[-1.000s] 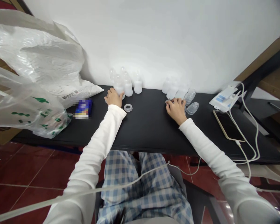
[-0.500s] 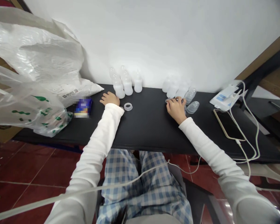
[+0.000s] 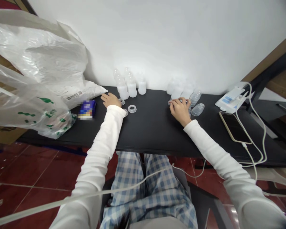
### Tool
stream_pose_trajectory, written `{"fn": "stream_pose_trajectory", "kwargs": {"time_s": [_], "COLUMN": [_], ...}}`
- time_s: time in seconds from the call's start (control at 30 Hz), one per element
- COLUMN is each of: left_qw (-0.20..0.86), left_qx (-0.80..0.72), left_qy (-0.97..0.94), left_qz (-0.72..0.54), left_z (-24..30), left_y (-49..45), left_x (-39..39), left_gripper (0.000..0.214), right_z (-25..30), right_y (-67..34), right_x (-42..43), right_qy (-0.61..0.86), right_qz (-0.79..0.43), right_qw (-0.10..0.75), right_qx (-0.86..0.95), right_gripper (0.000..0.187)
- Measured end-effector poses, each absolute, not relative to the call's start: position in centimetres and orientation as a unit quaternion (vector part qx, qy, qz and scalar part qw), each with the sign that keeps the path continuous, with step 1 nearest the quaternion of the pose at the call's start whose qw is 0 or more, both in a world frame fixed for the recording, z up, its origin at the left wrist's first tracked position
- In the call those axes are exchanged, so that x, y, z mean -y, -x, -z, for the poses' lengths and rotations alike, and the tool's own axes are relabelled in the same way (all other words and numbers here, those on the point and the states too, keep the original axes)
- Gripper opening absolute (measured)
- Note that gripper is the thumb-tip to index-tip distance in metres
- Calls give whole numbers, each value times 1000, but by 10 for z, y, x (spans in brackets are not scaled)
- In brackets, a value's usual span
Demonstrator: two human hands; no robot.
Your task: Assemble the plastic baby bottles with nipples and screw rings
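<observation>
My left hand point(image 3: 111, 100) rests on the black table with its fingers spread, palm down. Beside its wrist lie a clear plastic ring point(image 3: 132, 109) and another ring point(image 3: 125, 112) partly behind the sleeve. Just behind these, several white baby bottles point(image 3: 131, 88) with clear domed tops stand upright near the wall. My right hand point(image 3: 180, 111) is palm down over small clear rings, fingers bent and slightly apart. What lies under its fingertips is mostly hidden. Clear bottle caps point(image 3: 197, 109) lie to its right, and white bottle bodies point(image 3: 177, 91) stand behind it.
White and clear plastic bags point(image 3: 45, 60) fill the left end, with a blue packet point(image 3: 87, 109) in front. At right are a phone point(image 3: 234, 127) and a white-and-blue package point(image 3: 231, 99) among white cables. A cable point(image 3: 133, 189) crosses over my lap.
My left hand has shifted slightly left, and more clear rings show beside it. My right hand stays over the same small pieces with barely any movement.
</observation>
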State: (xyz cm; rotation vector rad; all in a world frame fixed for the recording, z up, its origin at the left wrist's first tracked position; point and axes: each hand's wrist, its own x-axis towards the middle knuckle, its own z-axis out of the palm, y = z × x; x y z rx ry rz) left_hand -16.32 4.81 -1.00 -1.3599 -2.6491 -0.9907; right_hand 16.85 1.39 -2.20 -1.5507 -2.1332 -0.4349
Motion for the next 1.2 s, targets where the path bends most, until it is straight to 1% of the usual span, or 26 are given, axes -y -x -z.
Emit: {"fn": "stream_pose_trajectory", "kwargs": {"time_s": [0.1,0.23,0.3,0.33,0.4,0.5,0.6,0.7,0.8,0.87,0.97,1.03,1.1,1.2], "left_qw": [49,109,103,83,2,-179,-362,-500,-562,-569,-564,-566,-569,-565], "left_qx": [831,762,708,679,624,506,448,412,409,431,450,446,441,423], "left_qy": [435,479,527,554,589,619,576,499,431,407,404,419,437,475], "left_qz": [344,422,459,475,513,574,580,576,575,569,562,552,540,526], "left_z": [-9,-32,-32,-28,-17,6,23,28,26,23,22,23,24,24], "left_y": [160,155,146,139,119,80,46,24,13,11,11,13,15,16], "left_x": [-38,-25,-23,-23,-23,-21,-20,-24,-30,-34,-35,-34,-32,-28], "left_gripper": [43,26,22,22,24,25,21,24,28,32,39,44,47,47], "right_z": [21,22,23,24,26,28,27,23,20,19,21,23,24,25], "right_y": [-167,-167,-167,-167,-167,-167,-168,-169,-169,-167,-164,-161,-157,-152], "right_x": [-13,-13,-14,-14,-15,-17,-19,-20,-18,-17,-13,-11,-8,-4], "right_qy": [549,537,540,542,543,534,524,521,518,512,484,453,426,407], "right_qz": [153,144,143,144,146,150,145,124,88,55,-21,-81,-130,-159], "right_qw": [238,219,207,200,183,160,158,168,217,292,429,493,524,529], "right_qx": [787,802,803,804,807,817,824,827,823,806,762,738,726,728], "right_gripper": [41,39,38,37,36,39,37,38,40,41,40,40,41,41]}}
